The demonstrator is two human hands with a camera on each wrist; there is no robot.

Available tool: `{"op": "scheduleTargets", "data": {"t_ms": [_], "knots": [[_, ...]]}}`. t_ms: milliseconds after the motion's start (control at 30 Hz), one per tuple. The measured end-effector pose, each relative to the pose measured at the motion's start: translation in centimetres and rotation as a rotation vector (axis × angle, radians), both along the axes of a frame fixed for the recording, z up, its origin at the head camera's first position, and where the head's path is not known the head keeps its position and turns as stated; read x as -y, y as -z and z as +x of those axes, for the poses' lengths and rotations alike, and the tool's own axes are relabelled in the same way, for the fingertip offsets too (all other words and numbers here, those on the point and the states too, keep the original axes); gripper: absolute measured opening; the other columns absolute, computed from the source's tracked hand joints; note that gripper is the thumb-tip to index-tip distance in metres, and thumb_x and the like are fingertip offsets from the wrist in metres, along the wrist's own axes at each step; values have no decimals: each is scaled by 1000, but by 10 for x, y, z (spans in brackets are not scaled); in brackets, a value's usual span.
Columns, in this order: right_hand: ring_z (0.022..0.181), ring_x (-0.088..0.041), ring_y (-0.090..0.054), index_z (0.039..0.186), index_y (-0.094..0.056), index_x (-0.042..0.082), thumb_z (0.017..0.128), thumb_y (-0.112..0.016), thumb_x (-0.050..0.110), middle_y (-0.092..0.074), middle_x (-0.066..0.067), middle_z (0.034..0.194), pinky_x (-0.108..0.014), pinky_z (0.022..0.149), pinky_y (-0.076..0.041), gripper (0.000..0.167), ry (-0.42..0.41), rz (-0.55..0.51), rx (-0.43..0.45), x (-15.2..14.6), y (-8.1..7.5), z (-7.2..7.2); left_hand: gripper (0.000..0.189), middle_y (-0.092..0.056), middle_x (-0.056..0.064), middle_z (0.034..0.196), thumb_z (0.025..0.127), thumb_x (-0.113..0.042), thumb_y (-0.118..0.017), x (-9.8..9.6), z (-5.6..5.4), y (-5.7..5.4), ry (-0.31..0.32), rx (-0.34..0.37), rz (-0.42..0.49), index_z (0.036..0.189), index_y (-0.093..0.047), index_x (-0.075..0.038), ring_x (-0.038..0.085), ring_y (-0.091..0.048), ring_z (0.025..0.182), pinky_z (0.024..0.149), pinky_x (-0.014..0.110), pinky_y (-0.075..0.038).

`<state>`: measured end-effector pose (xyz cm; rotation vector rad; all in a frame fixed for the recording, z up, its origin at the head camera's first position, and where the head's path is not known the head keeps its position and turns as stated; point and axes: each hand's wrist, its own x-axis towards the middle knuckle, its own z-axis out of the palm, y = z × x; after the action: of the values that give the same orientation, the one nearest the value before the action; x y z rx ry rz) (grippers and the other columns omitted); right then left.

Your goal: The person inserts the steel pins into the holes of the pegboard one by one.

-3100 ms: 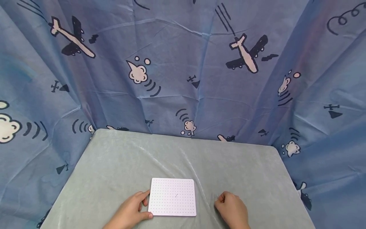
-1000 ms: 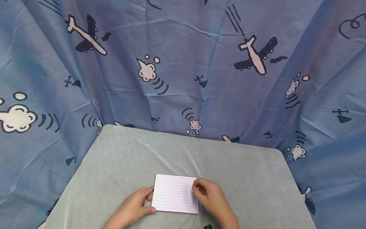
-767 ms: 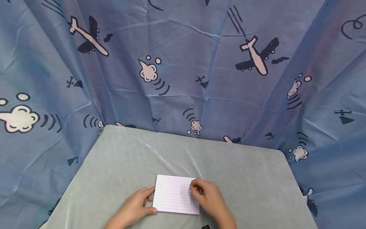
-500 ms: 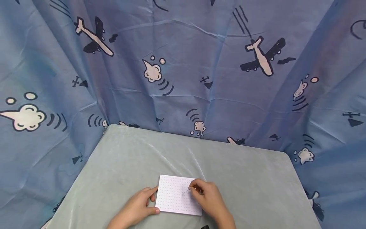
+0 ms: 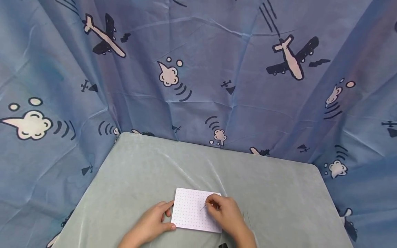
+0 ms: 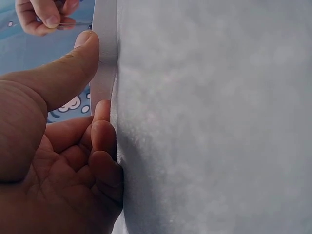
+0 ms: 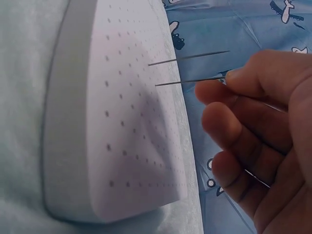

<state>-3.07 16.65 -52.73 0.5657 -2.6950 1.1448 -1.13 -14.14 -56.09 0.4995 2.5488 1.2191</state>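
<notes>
A white board [image 5: 189,210] with rows of small dots lies on the table. My left hand [image 5: 156,220] rests at its left side, the index fingertip on the left edge and the thumb at the near corner. In the right wrist view, a thin metal needle [image 7: 214,53] stands up from the board's dotted face. Just beside it, my right hand [image 7: 263,126] pinches a second needle [image 7: 187,81] between thumb and index finger, its tip at the dots. From the head view, my right hand [image 5: 224,213] covers the board's right part.
A grey-green cloth covers the table [image 5: 149,165]. Thin needle-like lines [image 5: 249,220] show on the cloth right of my right hand. A small black object [image 5: 223,245] shows at the bottom edge. A blue curtain [image 5: 198,86] printed with planes surrounds the table.
My right hand has moved left from the cloth to the board, bringing a needle over the dots and then slightly inward. The left hand has kept its place at the board. The view has shifted.
</notes>
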Motion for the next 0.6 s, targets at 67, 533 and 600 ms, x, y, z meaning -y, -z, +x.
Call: {"op": "scheduleTargets", "data": {"t_ms": [67, 533, 600], "knots": [[60, 6, -46, 87, -72, 25, 86, -82, 0, -54, 25, 72, -19, 56, -43, 27, -7, 13, -4, 1, 0, 0, 88, -55, -14, 96, 81, -35, -98, 0, -1, 0, 0, -6, -2, 151, -61, 3, 1, -45, 71, 65, 25, -42], [60, 6, -47, 85, -72, 29, 87, -83, 2, -54, 25, 70, -20, 57, -44, 29, 14, 34, 40, 2, -3, 2, 88, -55, -15, 96, 82, -36, -97, 1, -2, 2, -2, 13, -12, 152, -60, 3, 1, -46, 70, 65, 25, -42], [61, 5, -49, 85, -72, 28, 88, -82, 3, -57, 24, 71, -21, 58, -46, 28, 22, 31, 63, 2, -4, 2, 88, -55, -15, 96, 82, -35, -97, 1, -1, 2, -5, 18, -13, 152, -60, 3, 1, -45, 70, 64, 25, -42]]}}
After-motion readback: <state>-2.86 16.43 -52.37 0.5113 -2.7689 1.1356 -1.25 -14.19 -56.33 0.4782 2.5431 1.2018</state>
